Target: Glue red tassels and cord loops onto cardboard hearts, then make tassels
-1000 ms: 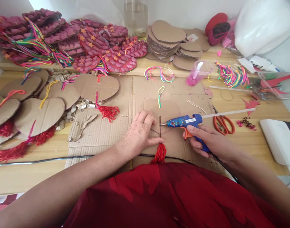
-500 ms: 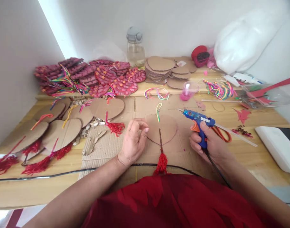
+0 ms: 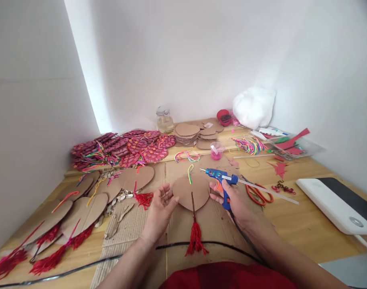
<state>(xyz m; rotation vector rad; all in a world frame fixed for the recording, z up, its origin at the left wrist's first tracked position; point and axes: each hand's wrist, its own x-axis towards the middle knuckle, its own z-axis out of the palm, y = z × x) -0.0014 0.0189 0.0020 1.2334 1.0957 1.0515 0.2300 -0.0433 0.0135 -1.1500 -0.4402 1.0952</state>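
My left hand [image 3: 161, 209] is beside the left edge of a rounded cardboard piece [image 3: 183, 196], fingers apart and thumb tip at the edge; I cannot tell whether it presses on it. A yellow-green cord loop [image 3: 189, 173] is at the top of this piece. From its middle a dark cord runs down to a red tassel [image 3: 195, 239] below the point. My right hand [image 3: 236, 204] is closed around a blue glue gun [image 3: 222, 176], a clear glue stick [image 3: 267, 191] jutting from its back. The nozzle points left, above the piece's upper right.
Several tasselled cardboard pieces [image 3: 85, 210] lie at left. Behind them are patterned red pieces [image 3: 155, 154], a cardboard stack [image 3: 187, 130] and a bottle [image 3: 164, 121]. Orange-handled scissors [image 3: 263, 196] and a white device [image 3: 324, 204] lie at right. A black cable [image 3: 90, 263] crosses in front.
The glue gun has come left, over the cardboard piece's right side. My left hand's fingers have spread at the left edge. The camera view has tilted up.
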